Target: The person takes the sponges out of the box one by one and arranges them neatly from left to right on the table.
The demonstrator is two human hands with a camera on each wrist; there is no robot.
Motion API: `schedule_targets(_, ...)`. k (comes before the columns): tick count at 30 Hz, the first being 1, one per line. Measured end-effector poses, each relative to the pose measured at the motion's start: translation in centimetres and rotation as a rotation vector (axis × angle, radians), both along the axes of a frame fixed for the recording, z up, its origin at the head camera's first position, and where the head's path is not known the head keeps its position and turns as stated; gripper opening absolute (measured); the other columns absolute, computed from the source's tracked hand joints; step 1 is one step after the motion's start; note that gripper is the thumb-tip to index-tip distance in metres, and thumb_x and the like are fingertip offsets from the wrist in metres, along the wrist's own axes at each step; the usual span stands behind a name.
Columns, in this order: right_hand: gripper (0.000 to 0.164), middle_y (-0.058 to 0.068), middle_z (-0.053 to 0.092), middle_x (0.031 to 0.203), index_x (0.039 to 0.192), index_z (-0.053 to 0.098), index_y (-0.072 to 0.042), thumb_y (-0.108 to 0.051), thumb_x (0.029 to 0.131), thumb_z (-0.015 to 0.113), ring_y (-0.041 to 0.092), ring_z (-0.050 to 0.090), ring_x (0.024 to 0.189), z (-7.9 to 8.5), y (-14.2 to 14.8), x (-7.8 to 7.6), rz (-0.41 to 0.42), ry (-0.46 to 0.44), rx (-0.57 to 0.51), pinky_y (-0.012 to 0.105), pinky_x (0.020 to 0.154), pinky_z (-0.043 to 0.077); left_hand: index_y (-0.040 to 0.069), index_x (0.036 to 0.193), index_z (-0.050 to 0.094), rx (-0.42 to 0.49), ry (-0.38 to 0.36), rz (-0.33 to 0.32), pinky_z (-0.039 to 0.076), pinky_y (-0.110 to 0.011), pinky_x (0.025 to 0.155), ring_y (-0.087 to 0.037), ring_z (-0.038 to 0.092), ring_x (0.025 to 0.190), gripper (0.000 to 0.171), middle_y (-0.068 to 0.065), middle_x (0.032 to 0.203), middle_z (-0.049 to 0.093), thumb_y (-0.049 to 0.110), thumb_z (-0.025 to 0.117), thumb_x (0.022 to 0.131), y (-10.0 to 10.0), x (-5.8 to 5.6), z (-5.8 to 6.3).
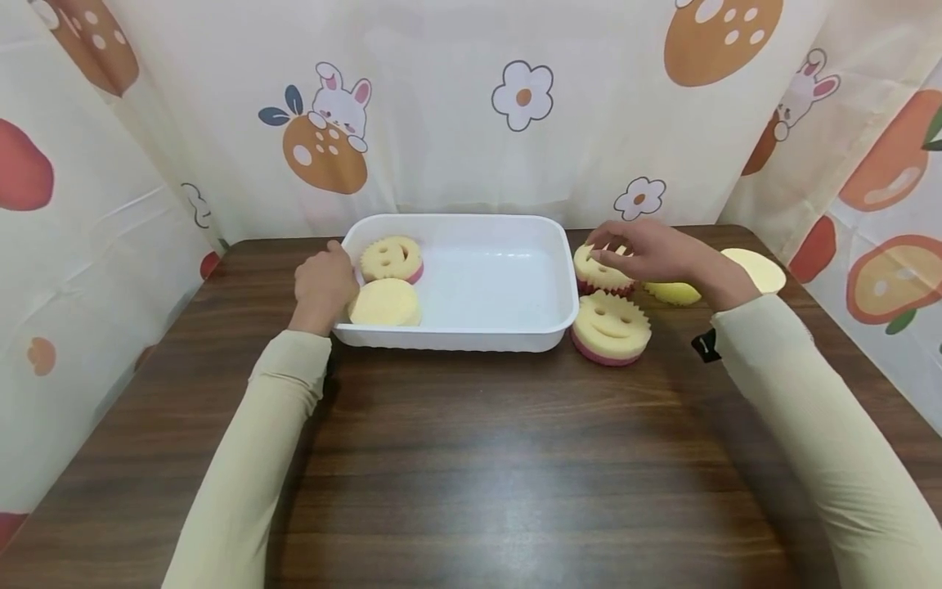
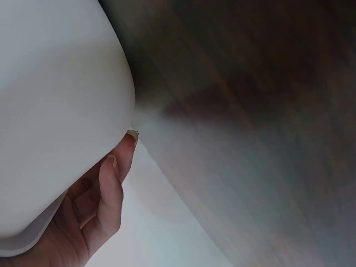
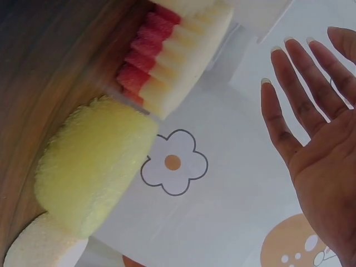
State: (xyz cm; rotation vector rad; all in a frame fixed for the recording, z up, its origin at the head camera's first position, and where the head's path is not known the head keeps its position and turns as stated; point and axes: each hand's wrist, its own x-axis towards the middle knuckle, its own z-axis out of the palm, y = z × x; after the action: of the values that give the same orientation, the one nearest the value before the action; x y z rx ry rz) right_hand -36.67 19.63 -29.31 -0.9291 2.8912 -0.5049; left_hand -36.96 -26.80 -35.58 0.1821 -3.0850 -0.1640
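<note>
Right fingers (image 3: pixel 293 86): extended, empty per the right wrist view; the head view leaves this unclear. Right hand (image 1: pixel 648 249): over a scalloped sponge (image 1: pixel 602 278), beside the white tray (image 1: pixel 493 290). Left fingers (image 2: pixel 111 192), visible only by left wrist, grip the tray's left side.

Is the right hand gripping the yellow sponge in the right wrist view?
No, the right hand shows an open palm, clearly apart from the yellow sponge.
</note>
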Motion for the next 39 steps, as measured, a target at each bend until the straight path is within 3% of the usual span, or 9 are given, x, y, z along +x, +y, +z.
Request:
schedule_targets(7,0.031,0.015,0.070,0.121,0.126,0.060,-0.006,-0.024,0.101,0.057,0.032,0.065,0.114,0.4,-0.8,-0.8,-0.003,-0.002,-0.034,0.053,0.097,0.051,-0.015,0.131,0.037,0.009,-0.007,-0.008,0.053,-0.056,0.081,-0.048,0.065,0.098,0.048,-0.034,0.108,0.062,0.018,0.040,0.096,0.0,0.2,0.2)
schedule_targets(18,0.027,0.011,0.072,0.112,0.122,0.063,-0.009,-0.024,0.101,0.056,0.025,0.065,0.104,1.5,-3.7,-2.1,0.032,0.034,-0.038,0.048,0.094,0.053,-0.014,0.131,0.038,0.014,-0.011,0.002,0.053,-0.056,0.081,-0.047,0.065,0.098,0.048,-0.033,0.108,0.062,0.018,0.040,0.096,0.1,0.3,0.2)
schedule_targets(30,0.036,0.008,0.067,0.119,0.131,0.058,-0.017,-0.037,0.101,0.054,0.027,0.060,0.109,3.6,-6.5,-2.9,-0.015,-0.121,-0.055,0.045,0.095,0.051,-0.013,0.130,0.039,0.007,-0.008,0.004,0.053,-0.055,0.081,-0.046,0.065,0.098,0.047,-0.032,0.109,0.063,0.019,0.042,0.095,0.1,0.3,0.1)
schedule_targets(39,0.033,0.009,0.069,0.116,0.127,0.060,-0.013,-0.032,0.101,0.055,0.024,0.061,0.111,3.7,-8.2,-3.7,0.069,-0.031,-0.088,0.045,0.099,0.050,-0.013,0.129,0.039,0.005,-0.003,0.008,0.053,-0.056,0.082,-0.046,0.066,0.099,0.046,-0.033,0.110,0.063,0.019,0.040,0.096,-0.1,0.1,0.1)
